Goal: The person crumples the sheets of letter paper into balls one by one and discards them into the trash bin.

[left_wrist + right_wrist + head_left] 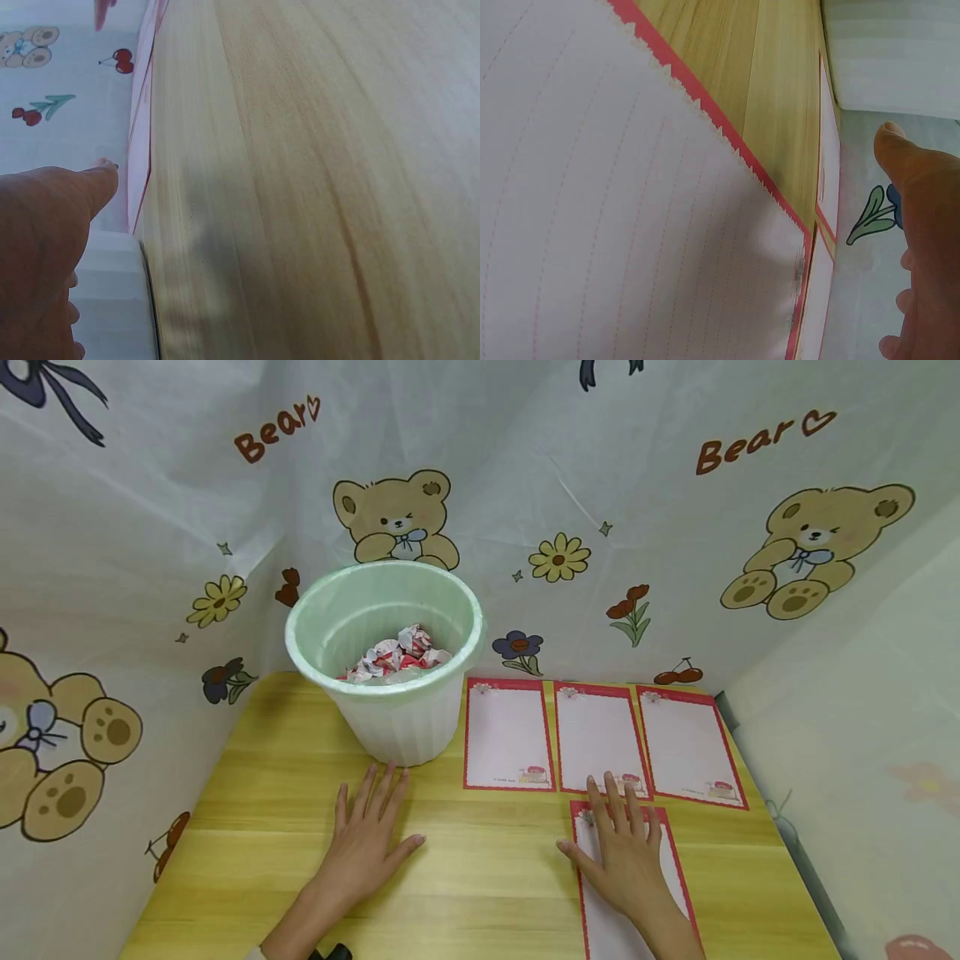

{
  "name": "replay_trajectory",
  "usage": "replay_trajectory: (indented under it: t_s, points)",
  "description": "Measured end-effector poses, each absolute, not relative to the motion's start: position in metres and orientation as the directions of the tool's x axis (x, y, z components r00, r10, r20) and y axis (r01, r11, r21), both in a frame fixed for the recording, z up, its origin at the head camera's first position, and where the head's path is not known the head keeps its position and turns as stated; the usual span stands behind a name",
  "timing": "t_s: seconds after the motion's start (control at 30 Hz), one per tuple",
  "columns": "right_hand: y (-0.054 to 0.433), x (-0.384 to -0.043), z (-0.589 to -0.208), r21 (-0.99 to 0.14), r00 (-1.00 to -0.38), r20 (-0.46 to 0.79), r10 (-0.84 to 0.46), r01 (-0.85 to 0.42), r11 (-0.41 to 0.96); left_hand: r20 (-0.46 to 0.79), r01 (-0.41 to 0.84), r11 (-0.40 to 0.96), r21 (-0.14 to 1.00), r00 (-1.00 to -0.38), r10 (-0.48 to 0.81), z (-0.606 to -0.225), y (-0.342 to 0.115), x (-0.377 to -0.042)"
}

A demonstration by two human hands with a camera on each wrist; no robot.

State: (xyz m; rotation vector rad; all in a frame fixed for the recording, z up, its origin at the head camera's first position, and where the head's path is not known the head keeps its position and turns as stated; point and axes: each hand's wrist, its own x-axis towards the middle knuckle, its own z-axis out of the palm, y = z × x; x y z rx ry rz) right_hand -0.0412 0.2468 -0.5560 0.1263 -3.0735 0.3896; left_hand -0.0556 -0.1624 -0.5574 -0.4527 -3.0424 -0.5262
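Red-bordered, the white rectangular paper sheet (609,933) beneath the right hand (618,856), well apart from the left hand (363,852), should handle light, limp and easily creased (thin stock, I'd guess), best pinched at its edge facing the left hand. Both hands are spread, grasping nothing.
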Motion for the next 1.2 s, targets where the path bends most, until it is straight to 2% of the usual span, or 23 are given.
replay_trajectory:
  t_s: [0.63, 0.97, 1.2]
  points:
    - [0.253, -0.038, -0.552, -0.288, -0.996, 0.021, -0.086, -0.088, 0.954, 0.067, 0.282, 0.899, 0.335, -0.959, 0.276, -0.559, -0.161, -0.054]
    - [0.282, -0.021, -0.544, -0.340, -0.993, -0.066, -0.096, -0.068, 0.938, 0.066, 0.286, 0.897, 0.337, -0.958, 0.280, -0.562, -0.161, -0.050]
    - [0.320, -0.012, -0.541, -0.327, -0.979, -0.196, -0.063, 0.005, 0.945, 0.075, 0.305, 0.885, 0.352, -0.951, 0.299, -0.564, -0.158, -0.046]
